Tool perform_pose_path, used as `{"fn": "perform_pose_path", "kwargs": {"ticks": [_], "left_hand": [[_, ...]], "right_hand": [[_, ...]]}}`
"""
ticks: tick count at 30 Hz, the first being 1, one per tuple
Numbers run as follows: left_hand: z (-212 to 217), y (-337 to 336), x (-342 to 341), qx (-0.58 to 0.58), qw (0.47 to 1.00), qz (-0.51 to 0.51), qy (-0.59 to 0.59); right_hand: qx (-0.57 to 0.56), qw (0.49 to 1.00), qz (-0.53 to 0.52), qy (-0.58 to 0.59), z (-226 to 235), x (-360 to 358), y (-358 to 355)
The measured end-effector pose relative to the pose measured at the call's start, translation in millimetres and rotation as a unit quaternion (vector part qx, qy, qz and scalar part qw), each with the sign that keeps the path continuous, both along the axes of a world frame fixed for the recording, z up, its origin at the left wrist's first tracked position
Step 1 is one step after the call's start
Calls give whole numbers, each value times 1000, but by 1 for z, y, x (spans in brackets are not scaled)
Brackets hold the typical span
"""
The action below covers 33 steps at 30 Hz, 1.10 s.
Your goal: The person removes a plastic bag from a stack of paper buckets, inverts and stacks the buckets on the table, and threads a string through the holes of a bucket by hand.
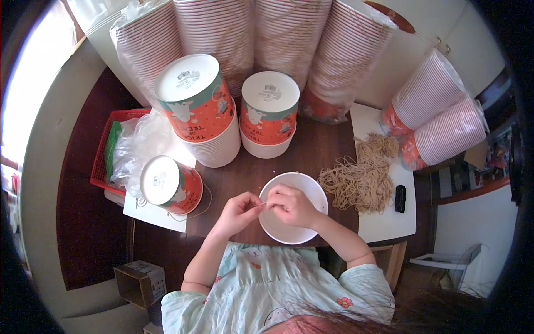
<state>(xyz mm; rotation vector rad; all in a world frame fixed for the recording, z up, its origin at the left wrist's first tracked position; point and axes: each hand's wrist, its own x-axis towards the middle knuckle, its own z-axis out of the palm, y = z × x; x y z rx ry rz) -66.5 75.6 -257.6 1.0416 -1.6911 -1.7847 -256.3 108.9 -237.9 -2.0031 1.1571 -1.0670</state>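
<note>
Head view: string (261,204) barely visible between fingers (251,204).

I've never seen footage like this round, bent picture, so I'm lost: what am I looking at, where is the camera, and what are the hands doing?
There is no machine here. A person wears a wide fisheye camera on the head, looking down, so straight edges bend and the forearms enter from below. The left hand and the right hand meet over an open white paper bowl and pinch something thin and tan between them, apparently a string. The bowl stands on a dark brown wooden table. To its right lies a heap of tan strings beside a small black object. Behind stand upside-down stacks of red and white printed paper bowls, with wrapped sleeves of more bowls further back. A red plastic basket sits left.
</note>
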Motion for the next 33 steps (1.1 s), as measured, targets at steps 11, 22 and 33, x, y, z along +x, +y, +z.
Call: {"fn": "perform_pose_path", "kwargs": {"ticks": [11,22,33], "left_hand": [[-2,-3,4,96,980,-4,175],[-4,-6,9,110,976,62,175],[15,-2,7,-66,998,23,2]], "right_hand": [[-92,984,-50,143,0,5,1],[-148,977,51,142,6,10,3],[-122,983,-41,131,-7,11,-1]]}}
